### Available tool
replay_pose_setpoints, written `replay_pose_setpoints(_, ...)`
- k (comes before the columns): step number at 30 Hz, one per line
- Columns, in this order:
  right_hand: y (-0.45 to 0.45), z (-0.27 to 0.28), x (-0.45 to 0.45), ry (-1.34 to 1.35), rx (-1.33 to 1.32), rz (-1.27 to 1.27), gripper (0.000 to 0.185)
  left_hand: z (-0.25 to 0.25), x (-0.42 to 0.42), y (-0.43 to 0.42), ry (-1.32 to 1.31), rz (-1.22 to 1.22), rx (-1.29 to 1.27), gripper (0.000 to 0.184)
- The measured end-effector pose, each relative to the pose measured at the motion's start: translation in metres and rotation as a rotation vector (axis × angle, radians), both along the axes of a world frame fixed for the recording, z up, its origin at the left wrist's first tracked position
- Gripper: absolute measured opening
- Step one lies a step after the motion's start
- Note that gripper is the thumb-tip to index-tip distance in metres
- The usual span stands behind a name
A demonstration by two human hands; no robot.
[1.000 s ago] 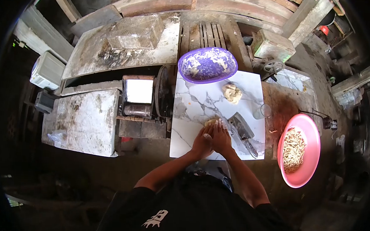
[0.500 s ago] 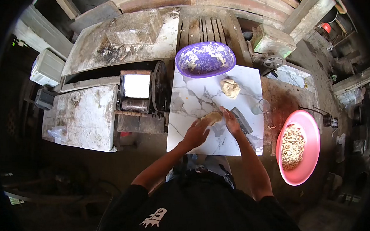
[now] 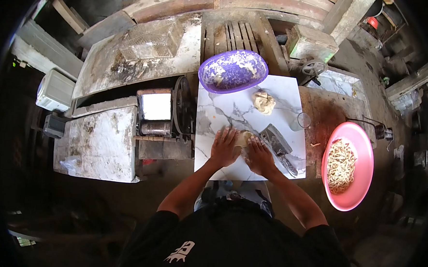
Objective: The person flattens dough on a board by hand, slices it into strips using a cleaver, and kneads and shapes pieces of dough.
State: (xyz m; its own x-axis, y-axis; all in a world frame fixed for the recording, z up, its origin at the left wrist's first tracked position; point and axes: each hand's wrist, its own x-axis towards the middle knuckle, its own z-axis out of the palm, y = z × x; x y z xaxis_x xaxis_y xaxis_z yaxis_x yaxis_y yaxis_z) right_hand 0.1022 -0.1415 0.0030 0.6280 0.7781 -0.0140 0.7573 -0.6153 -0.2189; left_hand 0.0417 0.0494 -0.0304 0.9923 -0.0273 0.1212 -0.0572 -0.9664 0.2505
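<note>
A flattened piece of pale dough [image 3: 244,138] lies on the marble-patterned tabletop [image 3: 212,157], partly hidden by my hands. My left hand [image 3: 226,147] rests at the dough's left side, palm down, with its fingers stretched out. Over the dough's right edge lies my right hand [image 3: 258,156], also palm down with extended fingers. A cleaver [image 3: 276,139] with a dark broad blade sits just right of that hand, its handle pointing toward me. Farther back on the same table is a rough lump of dough [image 3: 263,102].
A purple basin [image 3: 233,71] smeared with dough stands at the table's back edge. A clear glass [image 3: 301,121] is near the right edge. Beyond it, a pink basin [image 3: 366,165] contains many pale strips. At left stands a roller machine with a wheel [image 3: 180,105].
My right hand has come left and toward me onto the dough, uncovering the cleaver's handle. My left hand now lies flatter beside the dough. The view has shifted slightly.
</note>
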Motion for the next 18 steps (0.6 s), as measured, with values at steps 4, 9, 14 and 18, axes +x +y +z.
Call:
replay_pose_setpoints(4,-0.006,0.003,0.029,0.250,-0.023,0.003,0.051,-0.003,0.003,0.004,0.064,0.035,-0.084,0.073)
replay_pose_setpoints(9,0.014,0.032,0.042,0.565,0.073,-0.377,0.041,0.003,-0.003,0.004,0.050,0.067,-0.204,0.073)
replay_pose_setpoints(14,0.030,-0.011,0.026,0.265,0.225,-0.078,0.046,0.006,-0.026,-0.043,0.088,-0.076,-0.274,0.076)
replay_pose_setpoints(18,0.035,-0.016,0.016,0.122,0.082,0.020,0.062,-0.002,-0.030,-0.049,0.028,-0.101,-0.133,0.077)
